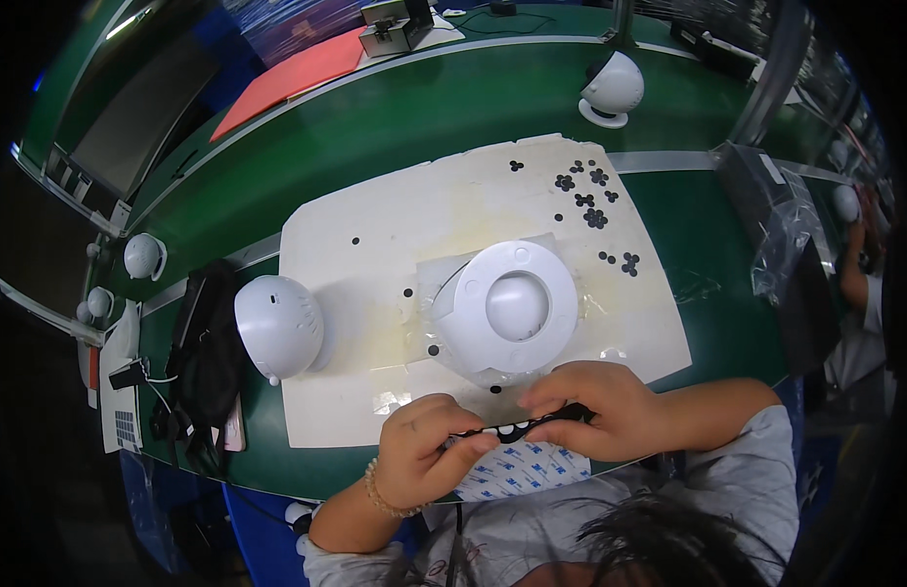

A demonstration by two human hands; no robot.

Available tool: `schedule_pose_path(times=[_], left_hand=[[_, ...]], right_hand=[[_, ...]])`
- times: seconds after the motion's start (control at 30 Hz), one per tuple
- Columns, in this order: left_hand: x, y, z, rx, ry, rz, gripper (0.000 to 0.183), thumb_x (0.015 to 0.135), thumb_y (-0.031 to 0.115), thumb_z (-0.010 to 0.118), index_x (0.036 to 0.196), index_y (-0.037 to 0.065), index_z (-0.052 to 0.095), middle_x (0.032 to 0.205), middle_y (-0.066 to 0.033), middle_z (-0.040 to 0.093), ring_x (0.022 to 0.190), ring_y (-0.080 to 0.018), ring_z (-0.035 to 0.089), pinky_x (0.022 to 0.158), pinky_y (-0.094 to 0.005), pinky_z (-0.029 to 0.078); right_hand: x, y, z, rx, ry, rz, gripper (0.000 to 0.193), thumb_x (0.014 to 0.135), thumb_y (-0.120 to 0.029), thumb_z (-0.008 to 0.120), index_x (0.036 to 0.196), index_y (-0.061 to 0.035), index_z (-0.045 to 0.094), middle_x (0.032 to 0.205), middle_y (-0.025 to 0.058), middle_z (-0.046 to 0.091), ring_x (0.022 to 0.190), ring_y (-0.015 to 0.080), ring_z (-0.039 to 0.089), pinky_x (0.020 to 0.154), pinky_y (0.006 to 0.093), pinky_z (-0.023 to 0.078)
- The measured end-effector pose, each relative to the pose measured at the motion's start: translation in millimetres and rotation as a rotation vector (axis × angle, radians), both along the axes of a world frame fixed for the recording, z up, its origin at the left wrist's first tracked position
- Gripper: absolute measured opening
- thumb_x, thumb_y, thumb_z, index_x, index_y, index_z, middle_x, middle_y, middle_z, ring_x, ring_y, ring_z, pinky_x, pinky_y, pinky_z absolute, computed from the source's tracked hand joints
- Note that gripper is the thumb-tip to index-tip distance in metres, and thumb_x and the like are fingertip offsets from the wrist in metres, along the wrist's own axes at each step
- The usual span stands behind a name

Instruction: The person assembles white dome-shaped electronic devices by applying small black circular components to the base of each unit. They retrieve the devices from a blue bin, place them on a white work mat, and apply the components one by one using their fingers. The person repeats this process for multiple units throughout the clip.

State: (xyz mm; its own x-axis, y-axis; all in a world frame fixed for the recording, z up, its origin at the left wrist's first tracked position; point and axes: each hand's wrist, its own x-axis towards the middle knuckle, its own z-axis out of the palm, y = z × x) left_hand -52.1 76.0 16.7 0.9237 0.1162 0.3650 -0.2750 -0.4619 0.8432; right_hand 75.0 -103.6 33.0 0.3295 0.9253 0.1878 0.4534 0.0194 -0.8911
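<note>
Both my hands hold a sheet of black pads [510, 431] near the table's front edge. The sheet is bent, its black side with pale round gaps up and its white, blue-printed backing [531, 474] hanging below. My left hand [421, 450] pinches one end between thumb and fingers. My right hand [610, 411] grips the other end. Just beyond them a white rounded device [463, 323] lies with its ring-shaped base [561, 293] facing up, on a clear plastic bag. A loose round black pad [495, 389] rests between my hands and that device.
A cream board [355, 391] covers the green table, with several black pads [595, 217] at its far right. Another white device [277, 328] stands left, beside a black bag [204, 342]. A further white device [612, 88] is on the back ledge. A dark box [766, 215] stands right.
</note>
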Motion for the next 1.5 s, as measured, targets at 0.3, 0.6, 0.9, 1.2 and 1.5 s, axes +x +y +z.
schedule_pose_path(times=[0.3,0.6,0.9,1.2,1.5], left_hand=[[3.5,-2.5,3.7,-0.001,-0.009,-0.04,0.012,0.065,0.007,0.071,0.074,0.004,0.062,0.055,-0.0049,0.051,0.047,-0.0169,0.046,0.043,-0.0273,0.034],[6.9,-4.2,-7.2,0.018,-0.214,-0.052,0.008,0.065,0.002,0.067,0.071,0.003,0.061,0.052,-0.0049,0.049,0.045,-0.017,0.043,0.042,-0.0278,0.031],[9.9,0.4,0.5,0.119,-0.212,-0.048,0.011,0.068,0.006,0.067,0.078,0.003,0.064,0.063,-0.0065,0.056,0.056,-0.0203,0.052,0.051,-0.0288,0.04],[2.8,-5.8,-2.9,-0.079,-0.069,-0.039,0.005,0.072,0.005,0.064,0.076,0.001,0.062,0.068,-0.0079,0.058,0.064,-0.0221,0.056,0.058,-0.0296,0.044],[1.1,-6.1,-1.2,-0.078,-0.114,0.022,0.006,0.073,0.005,0.064,0.074,0.0,0.061,0.066,-0.009,0.058,0.061,-0.0209,0.055,0.055,-0.0282,0.043]], right_hand=[[2.6,3.5,-2.7,0.175,-0.287,-0.001,0.018,0.075,-0.019,0.066,0.09,-0.0093,0.061,0.082,0.0043,0.062,0.072,0.0213,0.058,0.065,0.0315,0.046],[-1.2,8.6,-8.2,0.345,-0.45,0.01,0.018,0.074,-0.012,0.066,0.09,-0.006,0.063,0.086,0.0042,0.061,0.074,0.0202,0.058,0.065,0.0296,0.046],[1.7,8.9,-6.9,0.323,-0.405,0.038,0.017,0.073,-0.01,0.066,0.089,-0.0045,0.062,0.085,0.005,0.061,0.073,0.0201,0.058,0.064,0.0296,0.047],[2.3,6.1,-1.9,0.488,-0.825,0.003,0.022,0.067,-0.012,0.066,0.088,-0.0106,0.063,0.09,0.0014,0.061,0.077,0.0175,0.057,0.064,0.0277,0.042],[-4.0,7.0,-2.6,0.302,-0.26,-0.02,0.021,0.068,-0.014,0.067,0.088,-0.0101,0.06,0.091,0.0033,0.059,0.078,0.0195,0.056,0.069,0.0319,0.044]])
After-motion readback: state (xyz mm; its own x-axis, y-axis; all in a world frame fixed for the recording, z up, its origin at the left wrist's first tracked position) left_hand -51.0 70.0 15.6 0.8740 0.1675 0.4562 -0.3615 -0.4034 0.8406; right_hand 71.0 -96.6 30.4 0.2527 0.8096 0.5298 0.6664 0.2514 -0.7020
